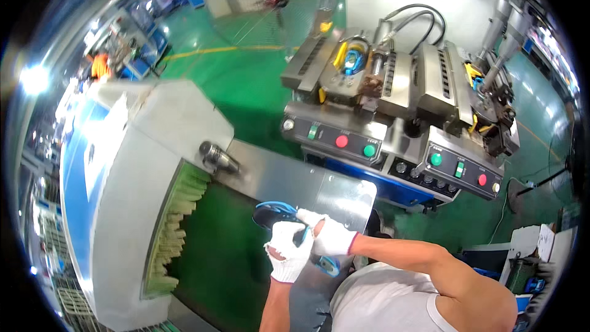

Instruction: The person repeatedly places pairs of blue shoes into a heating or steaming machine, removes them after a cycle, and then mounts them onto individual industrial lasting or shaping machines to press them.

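In front of my body is a dark shoe upper with bright blue edging point(261, 215), held over the metal shelf. My left hand point(289, 253), in a white knit glove, is closed around its near part. Also gloved in white, my right hand point(330, 237) grips the same piece from the right side, close against the left. The gloves cover much of the upper, and the fingertips are partly hidden. Beneath my hands, a second blue piece point(329, 265), seemingly part of a shoe, shows near the shelf.
A metal shelf point(295, 178) runs across, with a metal spindle point(218, 157) at its left end. On the left stands a grey-white machine point(132, 203) with a fringed opening. Ahead, a two-station press point(396, 89) has button panels point(335, 135) and a blue shoe upper point(353, 61).
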`<state>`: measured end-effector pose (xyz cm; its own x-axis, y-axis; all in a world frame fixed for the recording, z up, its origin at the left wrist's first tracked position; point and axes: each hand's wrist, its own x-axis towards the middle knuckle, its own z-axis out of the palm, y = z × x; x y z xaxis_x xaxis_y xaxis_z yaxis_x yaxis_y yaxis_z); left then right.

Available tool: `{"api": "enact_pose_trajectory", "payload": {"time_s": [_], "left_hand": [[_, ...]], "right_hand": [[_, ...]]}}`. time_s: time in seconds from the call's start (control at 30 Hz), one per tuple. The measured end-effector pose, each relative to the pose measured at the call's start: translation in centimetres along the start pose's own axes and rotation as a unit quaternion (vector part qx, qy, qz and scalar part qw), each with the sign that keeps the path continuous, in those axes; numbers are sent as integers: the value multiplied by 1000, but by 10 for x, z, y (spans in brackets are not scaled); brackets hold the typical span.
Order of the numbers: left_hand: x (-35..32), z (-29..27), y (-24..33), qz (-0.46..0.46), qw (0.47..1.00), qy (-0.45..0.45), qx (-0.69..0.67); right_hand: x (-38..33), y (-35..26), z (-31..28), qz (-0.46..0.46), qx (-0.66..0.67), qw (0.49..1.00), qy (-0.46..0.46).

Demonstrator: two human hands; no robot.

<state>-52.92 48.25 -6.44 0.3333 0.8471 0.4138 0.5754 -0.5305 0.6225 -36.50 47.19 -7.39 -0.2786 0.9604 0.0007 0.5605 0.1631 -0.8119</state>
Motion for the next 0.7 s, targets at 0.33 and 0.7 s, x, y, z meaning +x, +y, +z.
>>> {"api": "enact_pose_trajectory", "payload": {"time_s": [0.33,0.7], "left_hand": [[211,80,110,163,984,30,-71],[477,323,32,38,992,-110,56]], "right_hand": [[-112,86,-192,211,579,782,98],[-191,145,-278,190,592,721,306]]}}
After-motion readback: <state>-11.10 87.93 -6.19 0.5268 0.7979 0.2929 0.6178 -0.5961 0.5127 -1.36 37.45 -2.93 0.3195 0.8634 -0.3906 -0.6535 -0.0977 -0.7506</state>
